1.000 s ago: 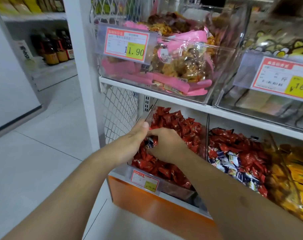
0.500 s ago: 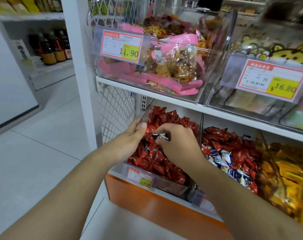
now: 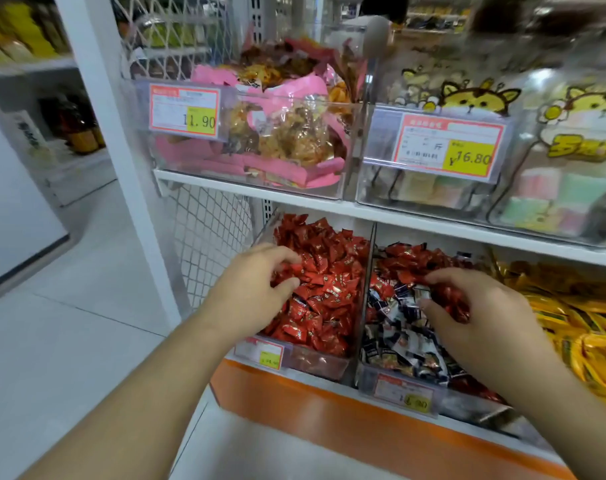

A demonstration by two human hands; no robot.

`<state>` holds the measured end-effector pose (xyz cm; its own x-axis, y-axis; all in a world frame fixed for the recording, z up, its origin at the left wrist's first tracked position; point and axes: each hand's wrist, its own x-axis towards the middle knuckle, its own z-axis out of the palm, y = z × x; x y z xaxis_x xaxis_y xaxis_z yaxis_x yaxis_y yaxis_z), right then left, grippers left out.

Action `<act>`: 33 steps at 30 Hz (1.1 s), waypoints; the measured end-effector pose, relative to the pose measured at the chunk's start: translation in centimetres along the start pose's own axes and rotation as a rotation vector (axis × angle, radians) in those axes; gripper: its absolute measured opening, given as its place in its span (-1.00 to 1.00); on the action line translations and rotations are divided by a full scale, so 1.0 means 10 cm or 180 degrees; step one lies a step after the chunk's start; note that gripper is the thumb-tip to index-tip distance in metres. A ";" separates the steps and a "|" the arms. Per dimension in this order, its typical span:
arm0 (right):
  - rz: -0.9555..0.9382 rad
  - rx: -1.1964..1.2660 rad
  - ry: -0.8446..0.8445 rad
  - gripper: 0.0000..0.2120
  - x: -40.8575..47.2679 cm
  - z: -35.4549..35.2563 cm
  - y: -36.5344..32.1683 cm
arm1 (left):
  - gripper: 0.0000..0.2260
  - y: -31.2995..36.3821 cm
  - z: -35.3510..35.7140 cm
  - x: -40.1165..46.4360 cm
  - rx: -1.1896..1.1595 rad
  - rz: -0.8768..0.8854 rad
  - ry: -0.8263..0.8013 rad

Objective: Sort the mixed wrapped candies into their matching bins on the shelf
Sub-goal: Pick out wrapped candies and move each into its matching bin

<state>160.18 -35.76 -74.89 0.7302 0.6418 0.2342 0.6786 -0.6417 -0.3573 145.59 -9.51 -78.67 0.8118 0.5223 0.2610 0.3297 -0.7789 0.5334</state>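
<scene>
Head view: left hand [image 3: 249, 292], fingers curled, dug into red candies [image 3: 325, 282] at frame centre; right hand [image 3: 478, 313] pinched red strays from the mixed bin [image 3: 398, 386], likely to move them over.

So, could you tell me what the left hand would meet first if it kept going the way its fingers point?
Probably the red candies heaped in the left bin; the left hand is already at them.
</scene>
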 end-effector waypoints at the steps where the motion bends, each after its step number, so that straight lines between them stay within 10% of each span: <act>1: 0.0028 0.0011 -0.0012 -0.62 0.00 0.01 0.03 | -0.85 0.02 0.05 0.00 -0.0004 -0.0062 -0.0058; 33: -0.0027 0.0402 -0.0327 -0.79 -0.02 0.13 0.10 | -0.87 0.03 0.19 0.03 -0.0369 -0.1071 -0.0026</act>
<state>160.65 -35.94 -76.47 0.7081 0.6908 0.1463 0.6648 -0.5823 -0.4680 146.86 -10.24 -79.90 0.6711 0.7398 0.0489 0.5228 -0.5189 0.6764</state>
